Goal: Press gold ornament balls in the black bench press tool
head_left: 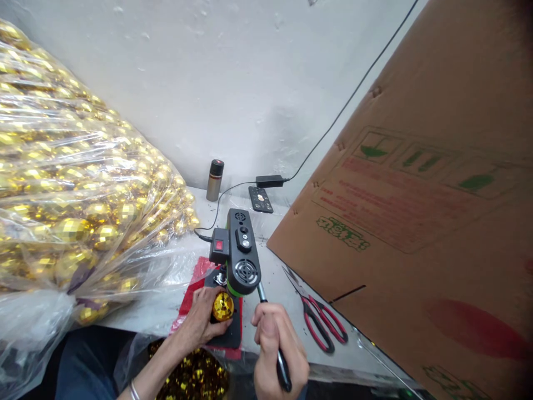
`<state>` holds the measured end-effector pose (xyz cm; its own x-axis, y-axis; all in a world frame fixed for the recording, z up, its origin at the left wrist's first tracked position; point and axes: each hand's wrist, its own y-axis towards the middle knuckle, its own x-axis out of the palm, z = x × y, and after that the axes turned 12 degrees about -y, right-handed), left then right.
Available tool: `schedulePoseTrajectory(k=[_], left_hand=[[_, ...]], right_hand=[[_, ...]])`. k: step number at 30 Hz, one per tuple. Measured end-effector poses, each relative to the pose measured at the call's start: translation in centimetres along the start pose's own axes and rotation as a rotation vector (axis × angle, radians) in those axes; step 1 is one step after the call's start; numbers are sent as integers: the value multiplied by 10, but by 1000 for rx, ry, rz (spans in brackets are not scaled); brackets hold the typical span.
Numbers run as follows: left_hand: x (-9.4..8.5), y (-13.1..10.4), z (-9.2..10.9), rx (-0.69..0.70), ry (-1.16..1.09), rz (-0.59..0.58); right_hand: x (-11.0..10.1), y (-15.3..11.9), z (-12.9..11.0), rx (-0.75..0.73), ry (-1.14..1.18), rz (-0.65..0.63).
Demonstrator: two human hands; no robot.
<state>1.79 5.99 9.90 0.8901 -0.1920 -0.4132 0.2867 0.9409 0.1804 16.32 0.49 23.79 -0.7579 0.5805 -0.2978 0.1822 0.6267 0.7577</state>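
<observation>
My left hand point(205, 318) holds a small gold faceted ball point(223, 306) between thumb and fingers, at the base of a black bench machine point(245, 253). Wrapped round the black handle point(283, 369) of a metal lever is my right hand point(277, 347), just right of the machine's front. A black box with a red switch point(219, 245) is fixed to the machine's left side. Red cloth point(195, 286) lies beneath the machine's black base.
A clear plastic bag of gold balls point(83, 211) fills the left. Red-handled scissors point(320, 322) lie beside a large cardboard box point(395, 194) on the right. Behind are a flask point(214, 180), a phone point(260, 200) and a power adapter point(270, 181). More gold balls point(194, 378) are below the table edge.
</observation>
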Motion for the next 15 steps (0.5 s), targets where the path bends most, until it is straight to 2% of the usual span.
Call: schedulePoseTrajectory(k=[4, 8, 15], left_hand=[[0, -2, -3, -6, 3, -37], [4, -2, -10, 20, 3, -20], [10, -5, -17, 38, 8, 22]], right_hand=[[11, -16, 12, -35, -8, 74], [21, -30, 21, 16, -13, 155], [26, -35, 26, -29, -42, 197]])
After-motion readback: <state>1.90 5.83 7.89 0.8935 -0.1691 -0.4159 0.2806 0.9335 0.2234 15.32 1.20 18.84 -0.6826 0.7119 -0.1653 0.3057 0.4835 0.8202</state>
